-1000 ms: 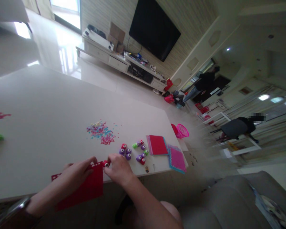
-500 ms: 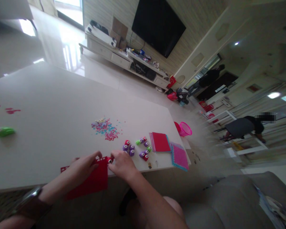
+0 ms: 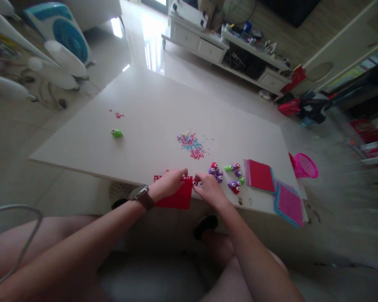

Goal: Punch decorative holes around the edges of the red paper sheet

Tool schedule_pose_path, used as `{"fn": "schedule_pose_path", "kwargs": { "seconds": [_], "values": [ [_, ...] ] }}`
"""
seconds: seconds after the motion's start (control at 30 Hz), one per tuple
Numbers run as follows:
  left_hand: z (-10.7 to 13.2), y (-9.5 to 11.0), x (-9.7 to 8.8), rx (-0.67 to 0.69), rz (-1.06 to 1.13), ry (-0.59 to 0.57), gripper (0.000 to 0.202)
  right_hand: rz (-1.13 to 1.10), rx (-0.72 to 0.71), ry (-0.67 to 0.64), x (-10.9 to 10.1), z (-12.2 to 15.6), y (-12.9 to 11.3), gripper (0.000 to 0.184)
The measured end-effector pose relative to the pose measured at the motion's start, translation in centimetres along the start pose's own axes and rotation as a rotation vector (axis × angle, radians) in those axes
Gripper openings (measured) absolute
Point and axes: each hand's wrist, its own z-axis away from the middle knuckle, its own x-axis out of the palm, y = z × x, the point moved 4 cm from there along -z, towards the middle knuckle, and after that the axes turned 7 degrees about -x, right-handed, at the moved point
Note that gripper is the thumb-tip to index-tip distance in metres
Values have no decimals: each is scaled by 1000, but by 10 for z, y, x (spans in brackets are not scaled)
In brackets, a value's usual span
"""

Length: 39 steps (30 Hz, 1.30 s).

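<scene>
My left hand (image 3: 168, 185) pinches the top edge of a red paper sheet (image 3: 176, 199) that hangs over the near edge of the white table (image 3: 151, 109). My right hand (image 3: 209, 189) is closed on a small red paper punch (image 3: 195, 183) set against the sheet's right corner. A wristwatch sits on my left wrist. Just right of my right hand lies a cluster of several small purple, red and green punches (image 3: 227, 176).
A heap of coloured paper bits (image 3: 191, 144) lies mid-table, a green punch (image 3: 116, 133) at the left. Red (image 3: 260, 175) and pink paper pads (image 3: 289, 204) sit at the right edge. A pink basket (image 3: 304, 166) stands on the floor beyond; a fan (image 3: 61, 35) is far left.
The camera has tilted down and back, so the whole table and my legs show. Both hands stay on the red sheet and the punch at its corner.
</scene>
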Motion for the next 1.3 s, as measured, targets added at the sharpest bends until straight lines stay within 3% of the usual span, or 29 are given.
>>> {"fn": "schedule_pose_path", "kwargs": {
  "seconds": [0.17, 0.37, 0.47, 0.57, 1.07, 1.3],
  "values": [
    [3, -1, 8, 63, -5, 21, 29, 47, 6, -50, 9, -1, -1, 10],
    [9, 0, 10, 59, -174, 160, 25, 25, 40, -56, 11, -2, 1, 12],
    [9, 0, 12, 25, -159, 84, 17, -56, 64, -56, 5, -1, 3, 3],
    [9, -1, 14, 1, -111, 19, 17, -137, 96, -53, 0, -1, 5, 7],
    [5, 0, 10, 16, -92, -26, 15, -251, 148, -37, 5, -10, 9, 5],
    [0, 1, 5, -132, -26, -59, 53, -52, 205, -62, 4, -21, 7, 14]
  ]
}}
